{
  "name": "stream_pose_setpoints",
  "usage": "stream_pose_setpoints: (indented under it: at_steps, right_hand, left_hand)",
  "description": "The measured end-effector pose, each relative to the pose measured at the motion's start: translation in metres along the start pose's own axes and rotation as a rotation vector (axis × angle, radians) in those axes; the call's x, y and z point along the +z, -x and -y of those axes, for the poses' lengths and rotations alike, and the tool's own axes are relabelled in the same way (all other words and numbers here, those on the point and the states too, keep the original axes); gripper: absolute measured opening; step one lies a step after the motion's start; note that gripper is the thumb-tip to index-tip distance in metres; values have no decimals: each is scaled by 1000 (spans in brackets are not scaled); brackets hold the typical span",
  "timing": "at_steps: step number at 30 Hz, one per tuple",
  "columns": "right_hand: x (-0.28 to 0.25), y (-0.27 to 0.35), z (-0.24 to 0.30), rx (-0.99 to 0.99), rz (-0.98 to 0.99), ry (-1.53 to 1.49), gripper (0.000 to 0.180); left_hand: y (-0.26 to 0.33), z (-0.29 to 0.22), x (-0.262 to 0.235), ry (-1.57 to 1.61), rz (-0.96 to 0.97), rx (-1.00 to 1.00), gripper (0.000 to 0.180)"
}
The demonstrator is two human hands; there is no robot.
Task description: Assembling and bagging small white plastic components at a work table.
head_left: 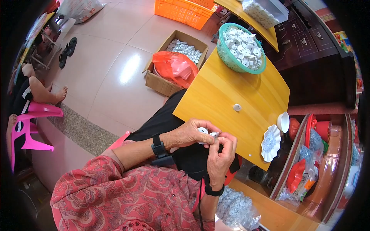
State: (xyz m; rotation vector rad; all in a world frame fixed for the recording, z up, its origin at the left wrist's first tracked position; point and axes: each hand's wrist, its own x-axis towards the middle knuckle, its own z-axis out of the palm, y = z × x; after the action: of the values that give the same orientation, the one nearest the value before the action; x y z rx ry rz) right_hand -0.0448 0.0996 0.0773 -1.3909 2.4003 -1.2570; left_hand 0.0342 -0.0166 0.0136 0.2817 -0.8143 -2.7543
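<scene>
My left hand (189, 134), reaching in from the left with a dark watch on its wrist, is closed around a round white plastic piece (202, 131) with dark holes. My right hand (221, 154) meets it at the fingertips, thumb and fingers pinched on a whitish part (214, 134) at the piece's edge. Fingers hide how the two parts join. Both hands are over my lap, by the near edge of the yellow table (216, 96). A single similar white piece (237, 107) lies on the tabletop beyond them.
A green basket (221, 52) heaped with white pieces stands at the table's far end. On the right edge are a scalloped white dish (266, 156) of small clear bits and a white bowl (283, 122). A cardboard box (163, 89) and orange crate (181, 13) sit on the floor.
</scene>
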Motion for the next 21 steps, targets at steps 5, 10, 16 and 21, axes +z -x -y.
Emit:
stream_pose_setpoints:
  at_steps: [5, 10, 16, 21]
  right_hand:
    - [1, -2, 3, -29, 7, 19, 12]
    - [-3, -1, -4, 136, 19, -237, 10]
    - [-3, -1, -9, 158, 10, -290, 10]
    - [1, -4, -7, 164, 14, -261, 11]
  left_hand:
    - [-1, 1, -5, 17, 21, 18, 27]
    - [0, 2, -2, 92, 13, -5, 28]
    - [-1, 6, -4, 175, 23, -42, 29]
    - [-2, 7, -5, 151, -5, -20, 29]
